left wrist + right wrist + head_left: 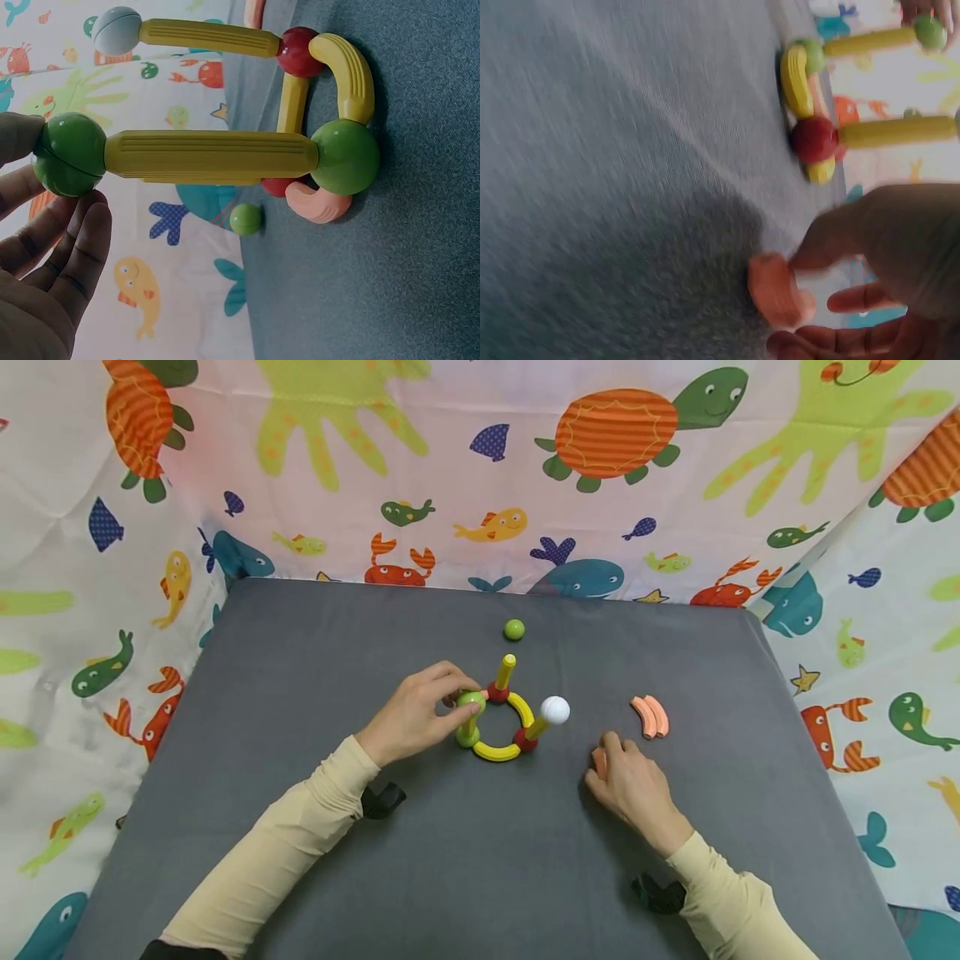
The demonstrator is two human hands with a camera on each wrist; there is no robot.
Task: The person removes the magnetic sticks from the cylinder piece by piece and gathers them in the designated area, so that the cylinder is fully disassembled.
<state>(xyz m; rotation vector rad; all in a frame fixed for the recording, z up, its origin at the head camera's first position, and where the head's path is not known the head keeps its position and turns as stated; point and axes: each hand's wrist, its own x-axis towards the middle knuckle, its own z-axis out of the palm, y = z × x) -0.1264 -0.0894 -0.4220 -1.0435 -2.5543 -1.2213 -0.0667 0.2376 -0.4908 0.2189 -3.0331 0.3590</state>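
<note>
With thumb and fingertips my left hand [412,714] pinches a green ball [69,154] on top of an upright yellow rod [214,154]. That rod rises from a lower green ball [346,157] in a ring of balls and curved pieces. The ring has yellow curved rods [497,752], red balls [527,741] and a pink curved rod [319,204]. One further upright carries a white ball [555,710]; another yellow rod [506,672] has a bare top. To the ring's right, my right hand [637,785] holds a loose pink curved rod [776,289], blurred, between thumb and fingers low over the table.
Two pink curved rods [651,717] lie side by side beyond the right hand. Behind the ring sits a loose green ball [514,629]. The grey table [480,860] is bordered at the back and sides by a sea-animal printed cloth [450,443].
</note>
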